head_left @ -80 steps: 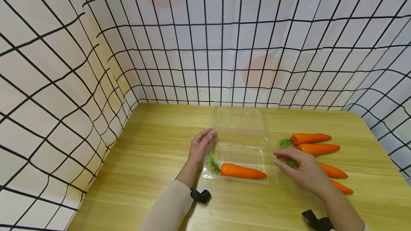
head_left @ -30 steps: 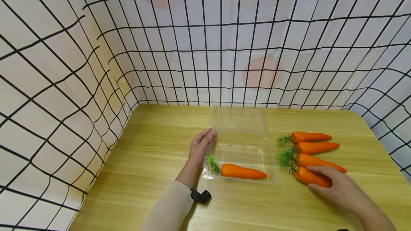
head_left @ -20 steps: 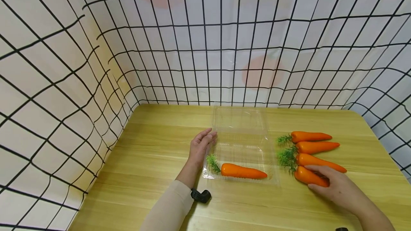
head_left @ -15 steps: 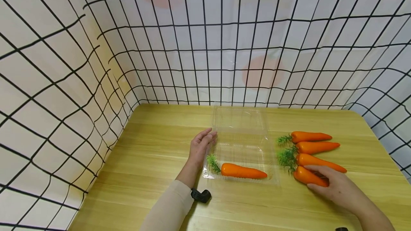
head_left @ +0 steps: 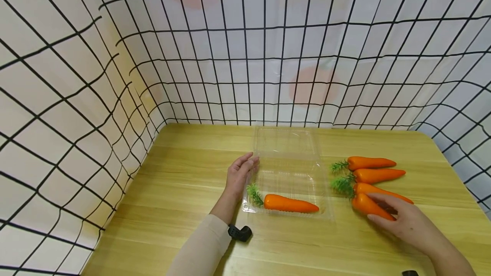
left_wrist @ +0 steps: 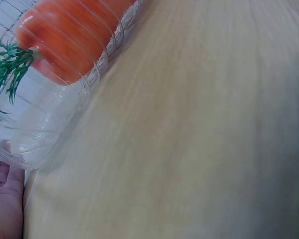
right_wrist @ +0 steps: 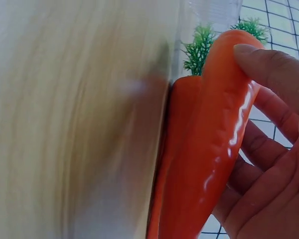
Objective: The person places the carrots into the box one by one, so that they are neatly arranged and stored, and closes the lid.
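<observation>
Logged remotely, left to right: I see the left hand (head_left: 237,176), fingers extended, at the left wall of the clear container (head_left: 284,179); one carrot (head_left: 290,203) along its near side; then, apart to the right, the gripped carrot (head_left: 367,206), long axis far-left to near-right, crown toward the container, pinched by the right hand (head_left: 408,222), the nearer one.

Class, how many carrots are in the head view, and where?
5. One carrot lies in the clear container; the right hand pinches a second carrot; beyond it on the table lie the third, fourth and fifth.
</observation>
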A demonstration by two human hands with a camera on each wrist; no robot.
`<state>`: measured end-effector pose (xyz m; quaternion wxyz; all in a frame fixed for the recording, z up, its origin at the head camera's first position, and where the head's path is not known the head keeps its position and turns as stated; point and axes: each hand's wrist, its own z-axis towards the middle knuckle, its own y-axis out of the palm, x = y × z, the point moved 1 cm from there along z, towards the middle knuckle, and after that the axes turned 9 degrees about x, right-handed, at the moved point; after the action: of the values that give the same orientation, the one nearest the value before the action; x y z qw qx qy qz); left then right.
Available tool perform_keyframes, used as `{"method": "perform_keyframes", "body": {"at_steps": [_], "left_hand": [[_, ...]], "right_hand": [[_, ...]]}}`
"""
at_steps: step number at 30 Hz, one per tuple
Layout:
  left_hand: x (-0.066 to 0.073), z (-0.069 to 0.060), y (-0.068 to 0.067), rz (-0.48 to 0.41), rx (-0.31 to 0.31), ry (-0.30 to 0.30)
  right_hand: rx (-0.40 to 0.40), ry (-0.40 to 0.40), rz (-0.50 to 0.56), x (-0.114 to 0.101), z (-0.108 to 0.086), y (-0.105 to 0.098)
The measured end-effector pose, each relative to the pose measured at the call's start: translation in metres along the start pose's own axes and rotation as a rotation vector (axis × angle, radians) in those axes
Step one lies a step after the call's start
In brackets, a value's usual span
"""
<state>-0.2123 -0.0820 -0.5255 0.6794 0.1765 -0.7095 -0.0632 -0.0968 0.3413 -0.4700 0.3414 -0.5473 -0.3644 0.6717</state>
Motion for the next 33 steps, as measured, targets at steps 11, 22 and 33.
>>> {"method": "perform_keyframes", "body": {"at_steps": [11,22,33], "left_hand": [[0.001,0.0,0.0,0.001,0.006,-0.008],[0.001,-0.001,0.0,0.001,-0.001,-0.004],[0.003,-0.001,0.001,0.002,-0.006,-0.002]], "right_hand": [[0.01,0.054,0.033,-0.011,0.002,-0.003],[0.051,0.0,0.07,-0.031,0.007,-0.003],[0.112,-0.066,0.099,-0.048,0.009,-0.002]]}}
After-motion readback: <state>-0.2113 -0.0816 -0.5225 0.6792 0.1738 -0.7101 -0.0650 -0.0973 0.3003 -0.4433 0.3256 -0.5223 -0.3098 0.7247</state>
